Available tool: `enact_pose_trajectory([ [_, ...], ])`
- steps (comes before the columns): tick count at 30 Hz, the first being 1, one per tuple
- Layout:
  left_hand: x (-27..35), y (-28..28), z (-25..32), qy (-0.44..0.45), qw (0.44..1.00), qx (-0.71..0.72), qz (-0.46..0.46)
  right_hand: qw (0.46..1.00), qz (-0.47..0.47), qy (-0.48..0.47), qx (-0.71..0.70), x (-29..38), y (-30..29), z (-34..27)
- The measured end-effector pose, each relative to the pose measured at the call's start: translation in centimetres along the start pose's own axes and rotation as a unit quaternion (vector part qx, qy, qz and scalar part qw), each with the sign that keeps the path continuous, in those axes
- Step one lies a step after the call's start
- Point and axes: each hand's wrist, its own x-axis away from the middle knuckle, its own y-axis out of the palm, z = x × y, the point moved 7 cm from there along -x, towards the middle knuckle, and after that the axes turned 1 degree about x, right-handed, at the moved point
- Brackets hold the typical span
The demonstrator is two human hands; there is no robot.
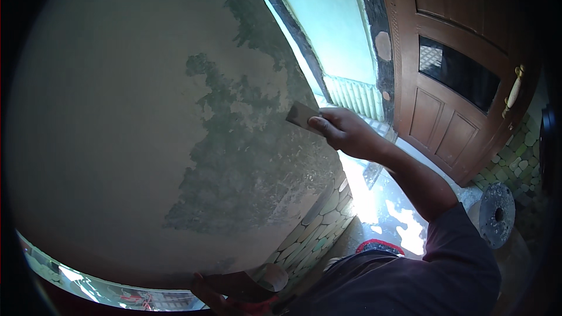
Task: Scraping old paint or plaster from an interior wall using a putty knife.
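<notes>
My right hand (pixel 347 134) grips a flat rectangular scraper-like blade (pixel 300 115), the thumb lying across its face. The blade is at the right edge of a plastered wall (pixel 109 96), whose pale surface has a large irregular dark grey-green patch (pixel 237 140). Low in the picture, in deep shade, my left hand (pixel 213 294) is near the wall's lower edge. Beside it are a dark flat shape (pixel 239 284) and a pale rounded thing (pixel 273 277); whether the hand holds them is too dark to tell.
A brown wooden door (pixel 443 114) with a dark glass pane and a long handle is at the right. Stone cladding (pixel 316 228) runs along the wall's base. A round, speckled disc-shaped object (pixel 497 215) stands near the door. A red-edged mat (pixel 380 245) lies on the sunlit floor.
</notes>
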Motion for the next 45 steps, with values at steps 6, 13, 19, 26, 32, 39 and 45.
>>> enact_pose_trajectory([
  [6, -4.2, -2.0, -4.5, 0.012, 0.997, 0.039, -0.073, 0.999, 0.018, -0.022, 0.032, -2.0, 1.1, -3.2],
  [13, -4.4, -1.7, -4.2, 0.051, 0.995, 0.004, -0.082, 0.998, 0.028, -0.042, 0.045, -0.8, -0.3, -1.7],
  [19, -4.1, -0.9, -4.2, 0.073, 0.993, -0.023, -0.091, 0.998, 0.008, -0.017, 0.051, -2.7, 0.9, -6.6],
  [26, -3.6, -1.4, -3.8, 0.114, 0.989, -0.052, -0.083, 0.998, 0.010, -0.003, 0.063, -1.7, 0.3, -5.4],
  [32, -3.5, -1.5, -3.7, 0.132, 0.986, -0.065, -0.073, 0.987, -0.002, -0.122, 0.103, -3.9, 3.5, -13.8],
  [39, -1.1, -0.7, -1.6, 0.160, 0.980, -0.116, -0.015, 0.989, 0.005, -0.061, 0.134, -2.9, 0.9, -11.8],
  [45, -0.1, 1.0, 0.4, 0.105, 0.981, -0.116, -0.111, 0.978, -0.004, -0.066, 0.199, -3.9, 2.0, -14.2],
])
